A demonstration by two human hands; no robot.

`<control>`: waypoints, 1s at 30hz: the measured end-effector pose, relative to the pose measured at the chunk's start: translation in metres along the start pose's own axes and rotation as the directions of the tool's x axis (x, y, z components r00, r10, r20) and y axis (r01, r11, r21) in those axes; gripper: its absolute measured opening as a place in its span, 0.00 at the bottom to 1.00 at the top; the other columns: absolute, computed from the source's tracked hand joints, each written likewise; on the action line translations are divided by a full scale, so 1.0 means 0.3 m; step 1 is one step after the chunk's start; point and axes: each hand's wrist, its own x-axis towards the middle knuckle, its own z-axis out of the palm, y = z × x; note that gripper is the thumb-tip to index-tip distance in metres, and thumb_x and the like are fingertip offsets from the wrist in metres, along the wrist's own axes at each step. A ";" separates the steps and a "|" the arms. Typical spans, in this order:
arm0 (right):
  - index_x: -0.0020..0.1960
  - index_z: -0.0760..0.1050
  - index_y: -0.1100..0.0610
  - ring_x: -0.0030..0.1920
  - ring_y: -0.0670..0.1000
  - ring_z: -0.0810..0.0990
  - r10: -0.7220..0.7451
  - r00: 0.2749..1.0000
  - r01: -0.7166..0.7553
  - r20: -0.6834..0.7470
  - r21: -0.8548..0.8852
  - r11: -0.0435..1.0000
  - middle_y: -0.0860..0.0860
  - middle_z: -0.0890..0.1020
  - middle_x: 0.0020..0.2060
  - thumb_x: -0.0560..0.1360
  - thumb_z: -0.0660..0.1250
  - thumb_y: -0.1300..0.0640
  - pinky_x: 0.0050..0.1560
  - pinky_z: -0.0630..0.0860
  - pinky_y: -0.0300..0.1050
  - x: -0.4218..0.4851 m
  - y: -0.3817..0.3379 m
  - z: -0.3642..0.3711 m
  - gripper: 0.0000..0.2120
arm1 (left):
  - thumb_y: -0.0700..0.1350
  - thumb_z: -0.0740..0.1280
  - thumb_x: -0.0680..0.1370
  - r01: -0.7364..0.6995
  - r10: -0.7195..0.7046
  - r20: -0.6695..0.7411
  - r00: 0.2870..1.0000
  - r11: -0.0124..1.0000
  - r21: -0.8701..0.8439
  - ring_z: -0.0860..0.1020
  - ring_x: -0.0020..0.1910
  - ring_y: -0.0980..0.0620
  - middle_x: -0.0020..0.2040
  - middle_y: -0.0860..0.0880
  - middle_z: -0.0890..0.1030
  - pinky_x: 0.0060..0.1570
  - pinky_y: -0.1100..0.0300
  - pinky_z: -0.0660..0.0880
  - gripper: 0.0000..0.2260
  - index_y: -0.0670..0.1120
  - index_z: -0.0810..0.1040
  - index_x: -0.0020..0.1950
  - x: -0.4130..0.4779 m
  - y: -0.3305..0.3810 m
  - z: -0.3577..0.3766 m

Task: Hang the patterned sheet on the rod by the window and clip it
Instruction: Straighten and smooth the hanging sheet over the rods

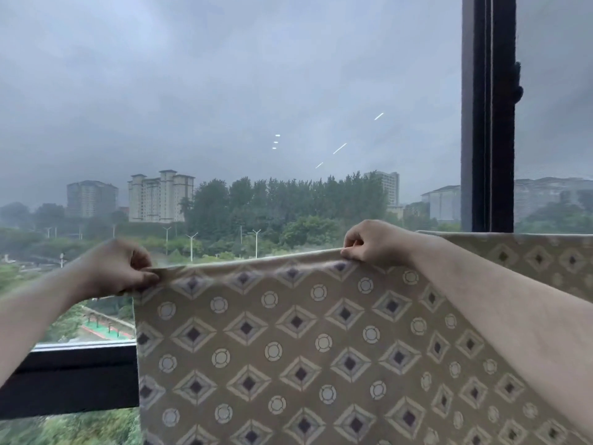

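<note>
Head view, nearest first: two bare forearms reach up and forward from the lower corners, each hand pinching the top edge of the patterned sheet [288, 348]. The left hand [118, 268] has thumb and curled fingers clamped on the sheet's upper left corner; the right hand [369, 242] grips the same edge further along, knuckles up, fingers folded over the hem. Held apart like this, the hands keep the edge taut and level, which looks meant to spread the cloth flat along its support. The sheet hangs straight down in front of the window [224, 123], its tan ground printed with diamonds and rings, and a farther stretch of it [545, 258] runs on past the right forearm. I cannot make out the rod itself; the fabric's fold probably covers it. No clip is visible. The sheet's lower edge is cut off below. Beyond the dark window frame [487, 123] stand trees and apartment blocks under heavy cloud.
</note>
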 end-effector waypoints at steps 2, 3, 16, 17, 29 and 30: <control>0.45 0.81 0.51 0.43 0.47 0.79 0.001 1.000 0.000 0.021 -0.077 0.997 0.47 0.82 0.40 0.77 0.67 0.47 0.44 0.73 0.42 -0.018 -0.004 0.013 0.09 | 0.37 0.74 0.71 0.013 -0.016 0.037 0.999 0.997 0.082 0.73 0.23 0.51 0.24 0.46 0.78 0.27 0.60 0.68 0.10 0.42 0.79 0.31 -0.045 -0.022 0.073; 0.45 0.81 0.52 0.44 0.49 0.79 0.000 0.999 0.005 0.039 -0.120 0.993 0.48 0.82 0.41 0.77 0.67 0.46 0.45 0.74 0.44 -0.025 -0.005 0.020 0.10 | 0.41 0.74 0.70 0.026 -0.032 0.043 0.999 0.990 0.137 0.75 0.25 0.53 0.26 0.48 0.79 0.29 0.59 0.70 0.09 0.44 0.78 0.31 -0.071 -0.028 0.111; 0.43 0.73 0.51 0.52 0.57 0.78 -0.190 0.974 0.224 0.120 -0.461 0.859 0.52 0.82 0.49 0.76 0.60 0.51 0.57 0.68 0.52 -0.132 -0.013 0.158 0.06 | 0.60 0.56 0.74 -0.056 -0.032 0.224 0.974 0.925 0.375 0.78 0.54 0.58 0.52 0.54 0.78 0.51 0.65 0.71 0.12 0.55 0.72 0.47 -0.289 0.184 0.664; 0.42 0.72 0.50 0.51 0.57 0.79 -0.216 0.970 0.244 0.113 -0.457 0.855 0.53 0.82 0.48 0.76 0.60 0.52 0.57 0.69 0.52 -0.142 -0.009 0.165 0.06 | 0.60 0.57 0.73 -0.028 -0.054 0.247 0.967 0.948 0.318 0.78 0.55 0.57 0.50 0.54 0.77 0.48 0.65 0.70 0.11 0.55 0.71 0.43 -0.300 0.209 0.684; 0.46 0.83 0.53 0.43 0.45 0.80 -0.395 0.900 0.432 -0.186 0.511 0.743 0.47 0.83 0.42 0.74 0.69 0.57 0.48 0.77 0.41 -0.440 0.097 0.327 0.04 | 0.53 0.69 0.74 0.203 -0.339 -0.166 0.926 0.818 -0.539 0.80 0.35 0.50 0.36 0.43 0.84 0.37 0.52 0.77 0.09 0.50 0.84 0.39 -0.730 0.642 0.662; 0.45 0.83 0.53 0.43 0.45 0.81 -0.401 0.900 0.424 -0.173 0.563 0.709 0.46 0.83 0.41 0.74 0.70 0.57 0.47 0.77 0.38 -0.474 0.115 0.350 0.04 | 0.51 0.68 0.75 0.235 -0.394 -0.177 0.902 0.791 -0.564 0.81 0.35 0.49 0.36 0.44 0.84 0.37 0.52 0.77 0.10 0.48 0.85 0.40 -0.790 0.676 0.675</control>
